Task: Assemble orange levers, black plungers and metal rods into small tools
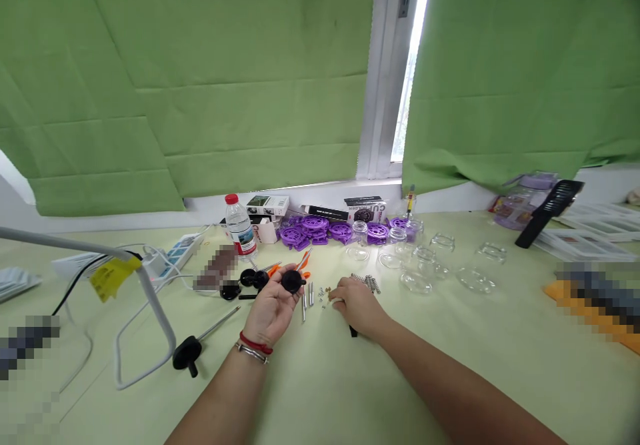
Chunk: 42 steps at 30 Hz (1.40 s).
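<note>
My left hand, palm up, has its fingers closed around a round black cap with a small side peg; a thin metal rod points up behind it. My right hand is lowered to the table, its fingers bent together at several tiny metal and brass-coloured parts. What its fingertips pinch, if anything, is hidden. A black piece sticks out below this hand. Metal pins lie between the hands, and coil springs lie just beyond the right one.
Another black cap with a metal shaft lies at left, near a grey bent stand. Behind are a water bottle, purple plastic parts, small boxes and clear jars. A black slotted tool stands at right.
</note>
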Motion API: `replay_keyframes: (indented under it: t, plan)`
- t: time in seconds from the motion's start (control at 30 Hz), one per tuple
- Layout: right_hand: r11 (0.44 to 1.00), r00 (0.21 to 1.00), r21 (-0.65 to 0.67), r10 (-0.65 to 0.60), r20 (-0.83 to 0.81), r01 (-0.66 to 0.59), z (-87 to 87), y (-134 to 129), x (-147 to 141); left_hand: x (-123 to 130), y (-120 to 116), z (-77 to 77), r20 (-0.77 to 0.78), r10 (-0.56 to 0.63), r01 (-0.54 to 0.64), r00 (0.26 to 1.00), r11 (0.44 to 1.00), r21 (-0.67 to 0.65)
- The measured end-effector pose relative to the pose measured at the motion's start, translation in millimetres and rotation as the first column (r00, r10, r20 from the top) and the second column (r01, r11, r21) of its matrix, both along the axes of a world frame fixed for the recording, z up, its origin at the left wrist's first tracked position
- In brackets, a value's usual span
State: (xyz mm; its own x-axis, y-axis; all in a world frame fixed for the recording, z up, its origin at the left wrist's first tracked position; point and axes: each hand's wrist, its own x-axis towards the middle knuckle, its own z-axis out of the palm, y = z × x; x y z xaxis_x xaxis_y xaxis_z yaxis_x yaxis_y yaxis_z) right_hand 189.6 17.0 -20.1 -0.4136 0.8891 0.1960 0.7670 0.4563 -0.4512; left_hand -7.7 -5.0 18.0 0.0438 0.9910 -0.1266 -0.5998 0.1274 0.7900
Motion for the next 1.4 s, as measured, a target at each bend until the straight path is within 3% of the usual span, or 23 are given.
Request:
replay_keyframes:
  t: [0.1, 0.23, 0.5, 0.6, 0.7, 0.77, 0.83, 0.9, 0.97, 1.1, 1.4]
  plan:
    - [0.997, 0.993, 0.062, 0.026, 0.115, -0.034, -0.9, 9, -8, -2, 3, -4.3, 0.049, -0.036, 0.035, 0.998, 0.999, 0.02]
    - [0.996, 0.98, 0.075, 0.04, 0.195, -0.056, -2.8, 18, -13, 1, 6, -7.9, -0.043, 0.055, -0.055, 0.998, 0.998, -0.004]
    - [0.998, 0.981, 0.033, 0.044, 0.188, -0.051, -6.7, 20, -15, 5, 4, -11.1, -0.186, 0.025, -0.022, 0.982, 1.0, 0.013]
    - [0.999, 0.991, 0.026, 0.037, 0.132, -0.04, -1.9, 18, -13, 4, 3, -10.2, -0.216, -0.003, 0.012, 0.976, 0.999, 0.038]
    - [0.999, 0.993, -0.028, -0.046, -0.109, 0.044, 6.6, 13, -4, 3, 4, -10.5, -0.182, -0.017, 0.026, 0.983, 0.998, 0.048]
    - [0.98, 0.921, -0.169, -0.157, -0.357, 0.102, 12.2, 9, 7, 3, 4, -11.9, -0.17, -0.028, 0.037, 0.985, 0.998, 0.048]
    - [0.931, 0.762, -0.356, -0.284, -0.582, 0.075, 16.5, 3, 19, 3, 5, -13.9, -0.175, -0.061, 0.071, 0.983, 0.996, 0.048]
    - [0.876, 0.592, -0.482, -0.389, -0.706, 0.001, 18.8, -4, 30, 4, 4, -15.8, -0.203, -0.113, 0.125, 0.973, 0.991, 0.048]
    - [0.843, 0.494, -0.536, -0.449, -0.745, -0.041, 19.0, -10, 40, 7, 3, -17.4, -0.248, -0.156, 0.169, 0.956, 0.985, 0.032]
    - [0.826, 0.443, -0.56, -0.477, -0.759, -0.07, 14.7, -16, 48, 15, -1, -19.8, -0.331, -0.193, 0.2, 0.924, 0.98, -0.013]
    - [0.828, 0.469, -0.548, -0.439, -0.766, -0.12, 10.3, -15, 42, 19, -4, -24.8, -0.392, -0.203, 0.226, 0.897, 0.974, 0.014]
